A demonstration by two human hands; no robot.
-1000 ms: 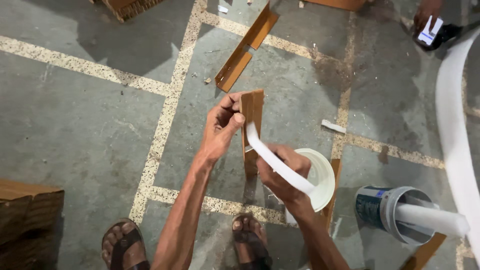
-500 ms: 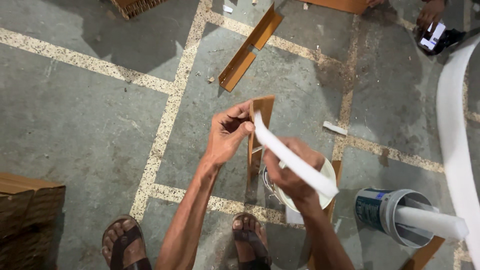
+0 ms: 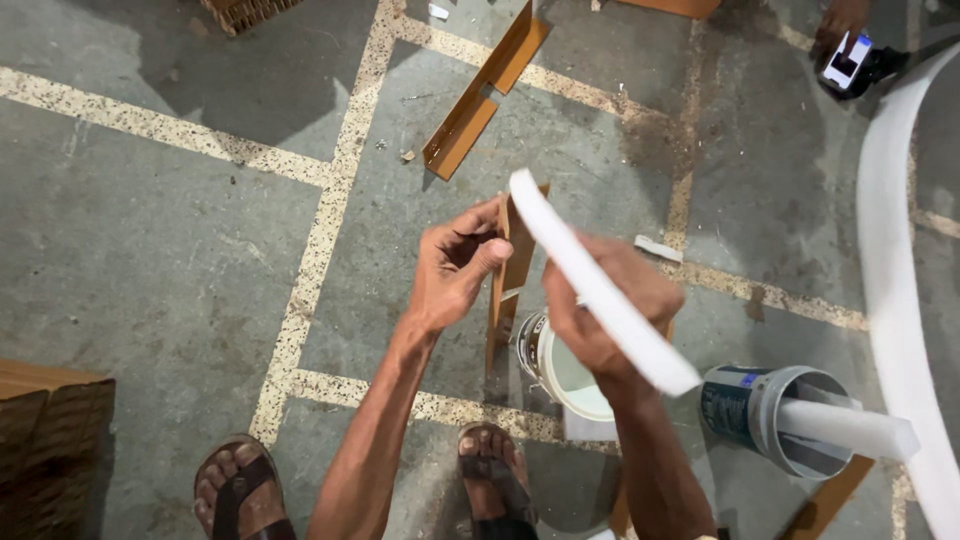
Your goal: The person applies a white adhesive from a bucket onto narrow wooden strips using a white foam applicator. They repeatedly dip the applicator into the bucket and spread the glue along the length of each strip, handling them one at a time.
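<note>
A white edging strip (image 3: pixel 600 290) is clamped in the closed fingers of the right hand (image 3: pixel 600 310), while a brown wooden piece (image 3: pixel 513 262) — held upright — is pinched by the left hand (image 3: pixel 452 265) above a white can (image 3: pixel 560 370) on the concrete floor (image 3: pixel 180 250).

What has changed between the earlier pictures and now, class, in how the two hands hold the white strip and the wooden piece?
The right hand has swung the white strip up across the wooden piece, its end now above the wood's top. The left hand still grips the wood upright. The glue tub and grey can stayed put.
</note>
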